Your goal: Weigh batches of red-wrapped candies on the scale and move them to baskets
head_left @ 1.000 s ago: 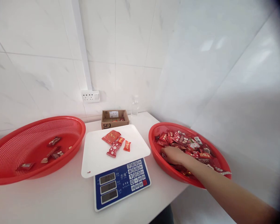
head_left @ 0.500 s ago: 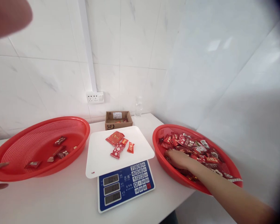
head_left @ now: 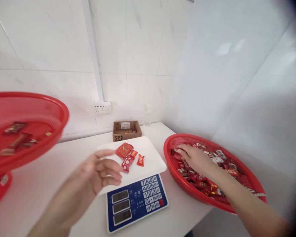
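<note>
My left hand (head_left: pixel 96 172) hangs over the left edge of the scale's white pan (head_left: pixel 148 169), its fingers loosely bent and apart with nothing in them. On that pan lie a larger red packet (head_left: pixel 124 150), a dotted red wrapped candy (head_left: pixel 127 163) and small orange-red candies (head_left: pixel 140 160). At the right, my right hand (head_left: pixel 191 158) reaches into a red plastic basket (head_left: pixel 171 169) full of wrapped candies (head_left: pixel 202 185). Its fingertips pinch what looks like a red wrapped candy, mostly hidden by the fingers. Below the pan is the blue scale panel (head_left: pixel 137 202) with dim displays.
Another red basket (head_left: pixel 61 115), holding a few packets (head_left: pixel 19 140), is raised at the left, above a further red basket (head_left: pixel 1 191). Behind the scale stand a cardboard box (head_left: pixel 127 131) and a clear container (head_left: pixel 147 117). A wall socket (head_left: pixel 102 107) is behind.
The left basket has risen and shifted left, uncovering another red one beneath. My left hand has come in over the pan's edge. My right hand has lifted higher towards the basket's far side.
</note>
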The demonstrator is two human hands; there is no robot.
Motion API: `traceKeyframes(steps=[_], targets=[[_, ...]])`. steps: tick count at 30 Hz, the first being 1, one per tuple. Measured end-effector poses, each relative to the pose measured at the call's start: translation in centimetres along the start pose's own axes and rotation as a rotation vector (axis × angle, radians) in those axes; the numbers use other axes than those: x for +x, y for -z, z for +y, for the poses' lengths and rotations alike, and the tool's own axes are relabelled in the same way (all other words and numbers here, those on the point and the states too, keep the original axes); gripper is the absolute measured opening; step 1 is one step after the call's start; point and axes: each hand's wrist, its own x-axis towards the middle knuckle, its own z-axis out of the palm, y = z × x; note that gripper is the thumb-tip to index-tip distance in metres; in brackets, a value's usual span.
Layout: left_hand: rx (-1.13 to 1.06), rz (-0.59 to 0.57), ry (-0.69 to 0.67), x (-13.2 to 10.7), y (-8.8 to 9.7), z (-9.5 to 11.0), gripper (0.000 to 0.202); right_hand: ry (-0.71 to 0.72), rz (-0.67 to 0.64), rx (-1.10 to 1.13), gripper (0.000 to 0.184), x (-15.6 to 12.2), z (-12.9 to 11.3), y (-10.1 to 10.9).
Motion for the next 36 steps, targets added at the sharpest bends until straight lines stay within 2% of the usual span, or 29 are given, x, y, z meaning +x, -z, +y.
traceKeyframes(steps=[1, 3, 6, 10, 13, 15, 18, 22, 25, 29, 36], targets=[[0.042, -0.045, 0.085, 0.3, -0.9, -1.5, 0.038, 0.080, 0.046, 0.138, 0.031, -0.6, -1.4, 0.1], [0.187, -0.006, 0.173, 0.8, -2.6, -4.5, 0.040, 0.224, 0.049, 0.304, 0.025, -1.8, -4.4, -0.4], [0.497, 0.024, 0.153, 1.7, -3.7, -7.7, 0.043, 0.364, -0.028, 0.350, 0.019, -2.6, -8.1, -2.9], [1.128, 0.120, -0.084, 3.0, -1.8, -8.9, 0.035, 0.297, -0.044, 0.223, 0.014, -1.4, -10.3, -6.0], [1.396, 0.034, -0.198, 4.2, 0.3, -8.8, 0.031, 0.261, -0.073, 0.145, 0.016, -0.4, -11.0, -7.0], [1.429, -0.032, -0.192, 4.7, 1.2, -8.7, 0.029, 0.289, -0.104, 0.129, 0.018, -0.1, -11.1, -7.2], [1.441, -0.066, -0.176, 5.1, 1.7, -8.6, 0.025, 0.355, -0.152, 0.127, 0.014, -0.2, -10.7, -7.5], [1.451, -0.041, -0.135, 4.7, 1.3, -8.7, 0.022, 0.374, -0.219, 0.167, 0.009, 0.1, -10.0, -8.1], [1.449, -0.011, -0.087, 4.5, 0.9, -9.1, 0.021, 0.318, -0.192, 0.201, 0.009, 0.7, -10.1, -8.6], [1.442, 0.019, -0.051, 5.0, 0.4, -9.8, 0.030, 0.247, -0.134, 0.205, 0.012, 1.3, -10.8, -8.9], [1.410, 0.038, -0.021, 4.1, 1.1, -9.7, 0.029, 0.367, -0.182, 0.321, 0.016, 1.1, -9.9, -8.7]])
